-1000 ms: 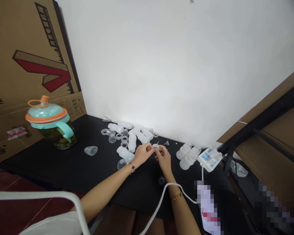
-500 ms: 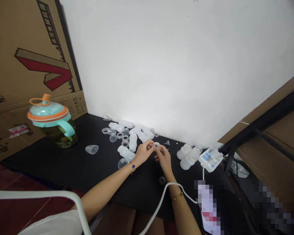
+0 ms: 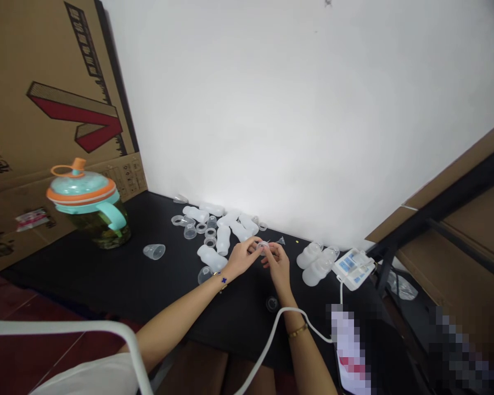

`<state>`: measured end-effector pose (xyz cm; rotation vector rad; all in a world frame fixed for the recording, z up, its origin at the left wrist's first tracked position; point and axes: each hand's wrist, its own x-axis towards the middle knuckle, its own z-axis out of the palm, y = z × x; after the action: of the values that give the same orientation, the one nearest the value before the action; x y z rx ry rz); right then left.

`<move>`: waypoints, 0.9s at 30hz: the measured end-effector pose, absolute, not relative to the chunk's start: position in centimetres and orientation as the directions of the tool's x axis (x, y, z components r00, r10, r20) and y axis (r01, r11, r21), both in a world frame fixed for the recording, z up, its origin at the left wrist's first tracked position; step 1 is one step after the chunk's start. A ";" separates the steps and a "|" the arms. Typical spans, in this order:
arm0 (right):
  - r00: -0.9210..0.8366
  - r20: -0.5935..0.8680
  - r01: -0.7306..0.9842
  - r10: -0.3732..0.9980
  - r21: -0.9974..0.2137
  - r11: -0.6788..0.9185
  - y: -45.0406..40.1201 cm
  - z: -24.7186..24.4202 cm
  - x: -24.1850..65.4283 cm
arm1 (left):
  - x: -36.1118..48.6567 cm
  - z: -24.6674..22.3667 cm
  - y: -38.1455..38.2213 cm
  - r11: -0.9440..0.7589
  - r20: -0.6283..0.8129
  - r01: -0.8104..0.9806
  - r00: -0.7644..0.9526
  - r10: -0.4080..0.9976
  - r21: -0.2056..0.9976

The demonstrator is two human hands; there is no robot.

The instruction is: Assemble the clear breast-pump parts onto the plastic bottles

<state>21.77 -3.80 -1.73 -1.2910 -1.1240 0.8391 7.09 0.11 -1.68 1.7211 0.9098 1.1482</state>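
The person is bending both arms in over the black surface (image 3: 160, 285), and the two hands are meeting around one small clear ring (image 3: 262, 247). The left hand (image 3: 243, 258) is pinching it from the left, its thumb lying along the near edge; the right hand (image 3: 278, 263) is holding it from the other side, thumb pressing on its face. So each grip is closed on the same piece, and the ring is sitting right between the fingertips, neither hand being clearly nearer. Being round, it is showing no long axis, and I cannot tell exactly how it is tilted.

Just beyond the right fingers, a little clear funnel (image 3: 280, 241) is lying on the surface. To the left, a loose white bottle (image 3: 212, 258) is resting on its side near the left hand, a clear cap (image 3: 205, 275) just beside the wrist. Off to the right, bottles with clear tops (image 3: 318, 269) are lying together. A white cord (image 3: 292, 309) is crossing the right forearm.
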 end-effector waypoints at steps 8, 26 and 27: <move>0.253 0.165 0.063 0.953 -0.986 0.154 -3.7 -2.0 21.9 | 7.1 -2.0 0.4 -0.369 0.334 0.088 0.272 0.903 0.925; 0.209 0.181 0.061 0.961 -0.983 0.172 -3.7 -2.0 21.8 | 7.0 -1.3 0.3 -0.344 0.316 0.043 0.299 0.901 0.938; 0.208 0.178 0.055 0.962 -0.984 0.170 -3.7 -2.0 21.8 | 7.0 -1.3 0.4 -0.335 0.309 0.037 0.301 0.902 0.941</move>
<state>21.82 -3.71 -2.05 -1.1990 -1.1548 0.9076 7.00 0.35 -1.30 1.6408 0.8704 1.1690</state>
